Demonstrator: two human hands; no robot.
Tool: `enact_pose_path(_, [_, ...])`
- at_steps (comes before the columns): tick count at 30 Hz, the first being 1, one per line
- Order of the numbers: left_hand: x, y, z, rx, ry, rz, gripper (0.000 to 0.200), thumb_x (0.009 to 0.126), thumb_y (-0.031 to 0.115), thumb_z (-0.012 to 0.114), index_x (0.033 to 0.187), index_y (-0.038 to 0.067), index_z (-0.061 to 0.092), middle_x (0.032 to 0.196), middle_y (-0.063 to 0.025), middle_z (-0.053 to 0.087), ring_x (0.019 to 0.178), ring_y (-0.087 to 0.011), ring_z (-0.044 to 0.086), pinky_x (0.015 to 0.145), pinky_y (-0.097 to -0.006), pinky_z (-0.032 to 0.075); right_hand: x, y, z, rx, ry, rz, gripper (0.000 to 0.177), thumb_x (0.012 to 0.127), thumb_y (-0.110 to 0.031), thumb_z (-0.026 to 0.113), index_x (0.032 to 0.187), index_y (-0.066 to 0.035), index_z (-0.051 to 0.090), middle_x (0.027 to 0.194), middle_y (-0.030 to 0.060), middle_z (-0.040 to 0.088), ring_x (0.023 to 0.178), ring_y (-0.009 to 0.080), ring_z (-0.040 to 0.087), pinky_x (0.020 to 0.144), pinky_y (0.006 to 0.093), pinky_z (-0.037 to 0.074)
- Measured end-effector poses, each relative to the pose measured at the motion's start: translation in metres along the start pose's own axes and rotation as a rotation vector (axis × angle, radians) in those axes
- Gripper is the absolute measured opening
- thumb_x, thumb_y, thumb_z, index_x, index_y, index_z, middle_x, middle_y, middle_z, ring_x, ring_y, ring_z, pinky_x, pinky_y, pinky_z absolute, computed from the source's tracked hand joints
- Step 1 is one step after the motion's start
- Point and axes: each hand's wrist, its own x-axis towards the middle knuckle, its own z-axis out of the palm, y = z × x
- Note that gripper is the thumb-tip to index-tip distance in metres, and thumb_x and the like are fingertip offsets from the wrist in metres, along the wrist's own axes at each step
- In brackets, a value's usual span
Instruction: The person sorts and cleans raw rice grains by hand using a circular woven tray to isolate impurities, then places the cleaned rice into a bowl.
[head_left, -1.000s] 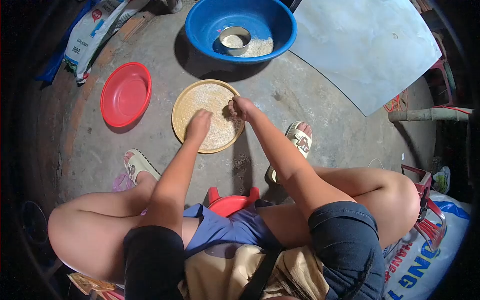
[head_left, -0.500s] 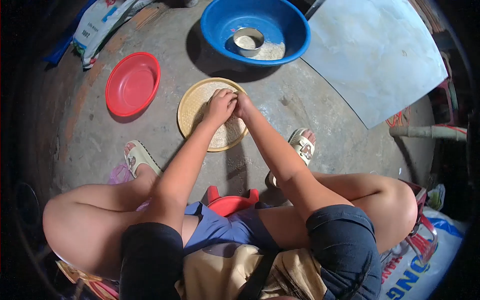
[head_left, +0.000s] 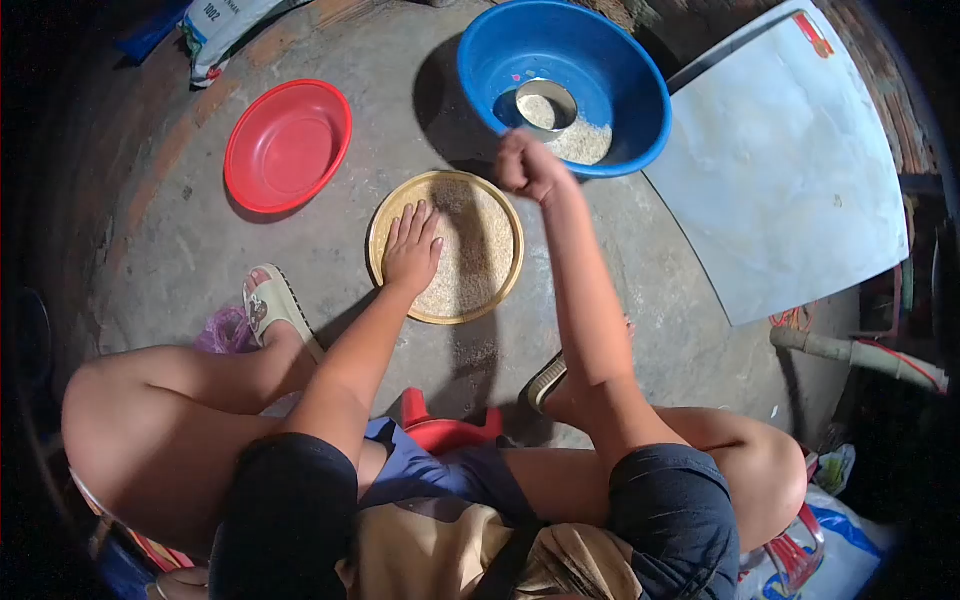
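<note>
Round tray point(head_left: 447, 319) of grain sits on a rough concrete floor point(head_left: 620, 260). The left hand point(head_left: 412, 250) lies flat and spread on it, while the right hand point(head_left: 528, 165) is raised in a closed fist beside a blue basin point(head_left: 600, 50).

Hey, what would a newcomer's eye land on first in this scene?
First, the round yellow tray of grain on the concrete floor, with the left hand pressed flat on it. Beyond it the right hand is a closed fist beside the bright blue basin, which holds a metal bowl and more grain. A red bowl lies left of the tray.
</note>
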Motion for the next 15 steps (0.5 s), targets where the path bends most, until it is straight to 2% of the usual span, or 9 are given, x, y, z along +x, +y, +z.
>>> enact_pose_path(2, [0.002, 0.002, -0.003, -0.039, 0.024, -0.032, 0.05, 0.088, 0.031, 0.045, 0.135, 0.014, 0.035, 0.143, -0.0081, 0.027, 0.133, -0.0259, 0.021, 0.108, -0.0407, 0.017, -0.002, -0.047, 0.005, 0.036, 0.104, -0.17, 0.021, 0.084, -0.019, 0.047, 0.064, -0.013, 0.042, 0.05, -0.0009, 0.042, 0.035, 0.0123, 0.039, 0.03, 0.026, 0.027])
enact_pose_path(3, [0.002, 0.001, -0.002, -0.037, 0.029, -0.03, 0.05, 0.088, 0.031, 0.045, 0.134, 0.015, 0.035, 0.143, -0.0076, 0.028, 0.133, -0.0254, 0.022, 0.108, -0.0406, 0.017, -0.01, -0.066, 0.021, -0.13, 0.247, -0.407, 0.02, 0.085, -0.018, 0.046, 0.066, -0.012, 0.043, 0.052, 0.0011, 0.044, 0.038, 0.0139, 0.042, 0.033, 0.0268, 0.031])
enact_pose_path(4, [0.002, 0.001, -0.002, -0.034, 0.033, -0.028, 0.05, 0.088, 0.031, 0.045, 0.134, 0.015, 0.036, 0.142, -0.0071, 0.028, 0.133, -0.025, 0.022, 0.108, -0.0404, 0.017, 0.0, -0.089, 0.014, 0.089, 0.314, -0.515, 0.02, 0.085, -0.017, 0.043, 0.066, -0.011, 0.044, 0.053, 0.0018, 0.043, 0.042, 0.0151, 0.042, 0.037, 0.0274, 0.033])
enact_pose_path(6, [0.002, 0.001, -0.004, -0.043, 0.045, -0.038, 0.05, 0.088, 0.03, 0.045, 0.134, 0.015, 0.036, 0.142, -0.0072, 0.029, 0.132, -0.025, 0.023, 0.108, -0.0404, 0.017, -0.006, -0.112, 0.035, -0.013, 0.479, -0.868, 0.025, 0.086, -0.017, 0.042, 0.063, -0.01, 0.042, 0.052, 0.0027, 0.041, 0.044, 0.016, 0.042, 0.039, 0.0287, 0.032])
enact_pose_path(9, [0.002, 0.0, -0.007, -0.056, 0.056, -0.041, 0.05, 0.087, 0.03, 0.046, 0.133, 0.015, 0.037, 0.142, -0.0074, 0.03, 0.132, -0.0252, 0.025, 0.108, -0.0405, 0.018, 0.019, -0.132, -0.001, -0.601, 0.58, -0.983, 0.032, 0.091, -0.03, 0.043, 0.076, -0.004, 0.056, 0.065, 0.0064, 0.055, 0.056, 0.0154, 0.051, 0.05, 0.0281, 0.041])
enact_pose_path(11, [0.002, 0.001, -0.009, -0.068, 0.056, -0.049, 0.05, 0.086, 0.029, 0.047, 0.133, 0.015, 0.037, 0.141, -0.0075, 0.03, 0.131, -0.0253, 0.026, 0.107, -0.0405, 0.019, 0.071, -0.142, -0.076, -1.336, 0.644, -0.7, 0.049, 0.091, -0.042, 0.042, 0.098, 0.003, 0.059, 0.085, 0.0164, 0.062, 0.078, 0.0243, 0.059, 0.073, 0.0346, 0.046])
enact_pose_path(12, [0.002, 0.001, -0.011, -0.099, 0.052, -0.046, 0.049, 0.086, 0.027, 0.047, 0.133, 0.015, 0.037, 0.142, -0.0081, 0.03, 0.132, -0.0258, 0.025, 0.107, -0.0407, 0.019, 0.076, -0.126, -0.082, -1.539, 0.656, -0.5, 0.065, 0.089, -0.051, 0.041, 0.117, 0.007, 0.049, 0.105, 0.0253, 0.058, 0.104, 0.033, 0.053, 0.095, 0.0387, 0.036])
enact_pose_path(13, [0.003, 0.0, -0.011, -0.126, 0.049, -0.042, 0.049, 0.086, 0.025, 0.048, 0.133, 0.014, 0.037, 0.142, -0.0086, 0.029, 0.132, -0.0262, 0.024, 0.108, -0.0408, 0.018, 0.089, -0.11, -0.115, -1.739, 0.756, -0.447, 0.071, 0.088, -0.053, 0.039, 0.127, 0.006, 0.039, 0.12, 0.0308, 0.047, 0.119, 0.0405, 0.04, 0.101, 0.0439, 0.029])
enact_pose_path(15, [0.004, -0.001, -0.01, -0.082, 0.055, -0.041, 0.05, 0.086, 0.029, 0.047, 0.132, 0.014, 0.037, 0.14, -0.0083, 0.033, 0.13, -0.0254, 0.027, 0.107, -0.0406, 0.019, 0.068, -0.079, -0.094, -1.825, 1.017, -0.515, 0.071, 0.087, -0.051, 0.041, 0.131, 0.004, 0.033, 0.126, 0.034, 0.039, 0.122, 0.0469, 0.032, 0.101, 0.0483, 0.027])
